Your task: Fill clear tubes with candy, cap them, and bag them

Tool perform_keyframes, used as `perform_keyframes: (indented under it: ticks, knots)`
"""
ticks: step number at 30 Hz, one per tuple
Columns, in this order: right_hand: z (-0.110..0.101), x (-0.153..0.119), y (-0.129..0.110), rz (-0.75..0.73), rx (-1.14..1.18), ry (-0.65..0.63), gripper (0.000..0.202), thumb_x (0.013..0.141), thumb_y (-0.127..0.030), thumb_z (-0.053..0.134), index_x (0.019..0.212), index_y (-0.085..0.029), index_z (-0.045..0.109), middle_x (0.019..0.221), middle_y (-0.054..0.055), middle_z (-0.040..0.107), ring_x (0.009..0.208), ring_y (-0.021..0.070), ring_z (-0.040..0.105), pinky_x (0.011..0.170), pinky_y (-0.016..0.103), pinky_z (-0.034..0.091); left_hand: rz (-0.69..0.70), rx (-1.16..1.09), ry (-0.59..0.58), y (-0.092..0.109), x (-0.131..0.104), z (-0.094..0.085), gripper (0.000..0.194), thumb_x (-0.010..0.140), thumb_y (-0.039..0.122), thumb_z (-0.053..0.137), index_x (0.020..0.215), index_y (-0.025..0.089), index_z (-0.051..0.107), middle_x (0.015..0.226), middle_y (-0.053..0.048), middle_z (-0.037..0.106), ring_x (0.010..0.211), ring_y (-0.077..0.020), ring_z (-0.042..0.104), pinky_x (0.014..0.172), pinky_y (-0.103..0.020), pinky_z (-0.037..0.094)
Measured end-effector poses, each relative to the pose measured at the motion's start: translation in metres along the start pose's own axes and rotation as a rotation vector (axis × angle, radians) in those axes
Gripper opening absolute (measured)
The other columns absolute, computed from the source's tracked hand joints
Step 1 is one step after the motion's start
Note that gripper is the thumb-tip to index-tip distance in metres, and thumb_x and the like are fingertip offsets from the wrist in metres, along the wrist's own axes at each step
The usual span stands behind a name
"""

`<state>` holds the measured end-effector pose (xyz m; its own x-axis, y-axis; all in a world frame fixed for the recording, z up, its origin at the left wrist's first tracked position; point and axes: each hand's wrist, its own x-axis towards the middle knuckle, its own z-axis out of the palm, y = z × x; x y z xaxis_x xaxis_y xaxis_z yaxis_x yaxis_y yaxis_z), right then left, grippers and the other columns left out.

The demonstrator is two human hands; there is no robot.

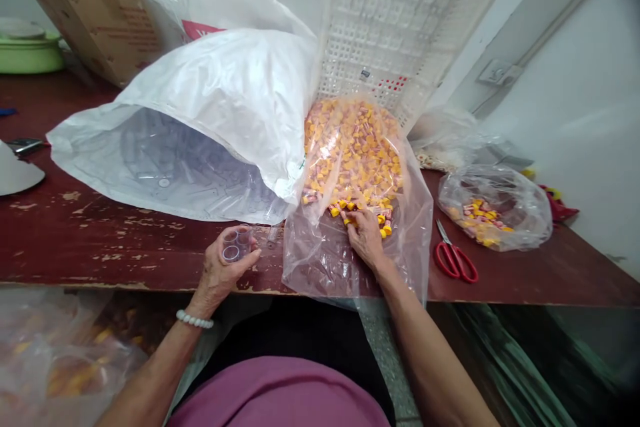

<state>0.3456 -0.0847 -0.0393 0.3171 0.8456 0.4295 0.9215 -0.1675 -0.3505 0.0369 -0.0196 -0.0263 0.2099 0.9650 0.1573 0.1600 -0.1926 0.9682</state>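
My left hand (pixel 223 269) is closed round a small bunch of clear plastic tubes (pixel 235 245), their round ends turned up toward me. It is just above the table, in front of a big white sack (pixel 235 87) whose open mouth shows many more clear tubes (pixel 175 157). My right hand (pixel 366 238) reaches into the mouth of a clear plastic bag (pixel 325 260) filled with small yellow-and-pink pieces (pixel 357 147). Its fingers and thumb are bent together at the near edge of the heap, pinching a yellow piece (pixel 350 219), partly hidden by the fingers.
Red-handled scissors (pixel 456 260) lie right of the bag, beside a smaller clear bag (pixel 520 213) of similar pieces. Behind stands a white plastic crate (pixel 390 20). A cardboard box (pixel 100 13) and a green container (pixel 30 53) are at back left. The worn red table (pixel 125 240) ends close to my body.
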Motion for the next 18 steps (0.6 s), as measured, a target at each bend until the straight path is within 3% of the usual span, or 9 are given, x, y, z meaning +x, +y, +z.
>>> perform_keyframes:
  ticks: [5, 12, 18]
  knots:
    - [-0.001, 0.009, 0.016, -0.005, 0.126, 0.022, 0.03, 0.086, -0.023, 0.038, 0.107, -0.019, 0.06, 0.09, 0.004, 0.066, 0.077, 0.0164, 0.061, 0.074, 0.035, 0.051, -0.005, -0.036, -0.045, 0.005, -0.006, 0.009, 0.051, 0.06, 0.032, 0.075, 0.104, 0.014, 0.056, 0.085, -0.007, 0.069, 0.078, -0.0215, 0.068, 0.074, -0.035, 0.055]
    - [0.003, 0.005, 0.022, -0.06, 0.188, 0.067, 0.03, 0.077, -0.021, 0.049, 0.103, -0.016, 0.064, 0.11, 0.015, 0.061, 0.107, 0.0269, 0.054, 0.094, 0.049, 0.041, -0.003, -0.079, -0.004, 0.003, -0.008, 0.007, 0.047, 0.06, 0.025, 0.073, 0.102, 0.015, 0.055, 0.084, -0.005, 0.067, 0.08, -0.0197, 0.067, 0.077, -0.034, 0.054]
    - [-0.002, -0.01, 0.026, -0.077, 0.187, 0.045, 0.029, 0.076, -0.013, 0.045, 0.096, -0.016, 0.065, 0.1, 0.012, 0.063, 0.095, 0.0235, 0.058, 0.085, 0.042, 0.047, 0.001, -0.034, -0.047, 0.005, -0.008, 0.008, 0.044, 0.06, 0.022, 0.071, 0.101, 0.014, 0.056, 0.081, -0.003, 0.066, 0.072, -0.0169, 0.066, 0.072, -0.031, 0.054]
